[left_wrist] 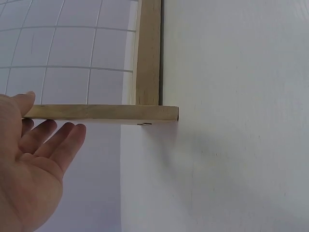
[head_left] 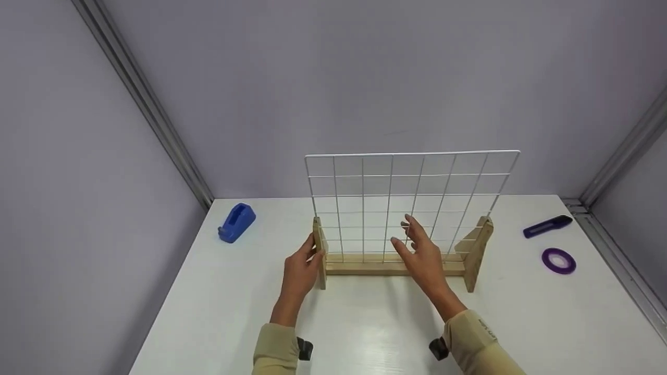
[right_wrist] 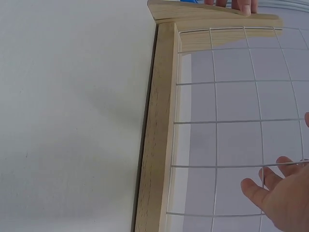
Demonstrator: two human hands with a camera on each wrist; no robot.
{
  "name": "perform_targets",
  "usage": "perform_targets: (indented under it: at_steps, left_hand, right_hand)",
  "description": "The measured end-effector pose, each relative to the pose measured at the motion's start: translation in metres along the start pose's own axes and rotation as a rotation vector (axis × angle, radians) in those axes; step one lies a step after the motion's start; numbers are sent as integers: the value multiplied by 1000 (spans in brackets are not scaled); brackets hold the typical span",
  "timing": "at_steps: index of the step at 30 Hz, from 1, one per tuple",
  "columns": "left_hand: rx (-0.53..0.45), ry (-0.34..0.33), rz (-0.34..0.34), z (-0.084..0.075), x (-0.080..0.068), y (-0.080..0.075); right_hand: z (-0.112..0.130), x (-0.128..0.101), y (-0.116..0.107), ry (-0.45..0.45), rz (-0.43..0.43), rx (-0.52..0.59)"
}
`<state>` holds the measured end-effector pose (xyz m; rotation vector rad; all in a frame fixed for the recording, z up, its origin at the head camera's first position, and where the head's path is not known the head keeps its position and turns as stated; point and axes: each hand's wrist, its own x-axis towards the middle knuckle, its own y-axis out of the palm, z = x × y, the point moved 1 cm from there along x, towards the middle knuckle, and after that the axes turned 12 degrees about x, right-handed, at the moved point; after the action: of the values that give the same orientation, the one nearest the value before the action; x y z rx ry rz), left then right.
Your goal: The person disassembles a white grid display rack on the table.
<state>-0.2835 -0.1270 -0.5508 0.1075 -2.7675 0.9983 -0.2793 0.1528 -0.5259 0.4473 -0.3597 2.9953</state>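
Observation:
A white wire grid stands upright in a wooden stand with a crossbar and two side pieces. My left hand holds the left side piece, thumb on one face and fingers along the other, as the left wrist view shows the side piece between them. In front of the grid's middle, my right hand has its fingers spread and grips nothing. Whether its fingertips touch the wires cannot be told. The right side piece is untouched.
On the white table, a blue tape dispenser lies at the left. To the right are a dark purple-blue handled tool, its kind unclear, and a purple ring, like a tape roll. Grey walls enclose the back and sides.

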Motion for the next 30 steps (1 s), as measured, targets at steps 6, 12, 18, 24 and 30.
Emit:
perform_targets:
  at_steps: [6,12,18,24,30]
  left_hand:
    - [-8,-4,-14,-4,3,2]
    - [-30,-17,-16,0,1,2]
    - [-28,-46,-37,1,1,7]
    - [5,-36,-73,1,1,9]
    - [38,-43,-76,3,0,13]
  right_hand:
    - [1,4,4,41,-24,80]
    - [1,4,15,53,-61,108]
    - [-5,5,26,30,-127,106]
    - [-7,6,35,11,-188,85]
    - [-6,7,39,9,-233,21]
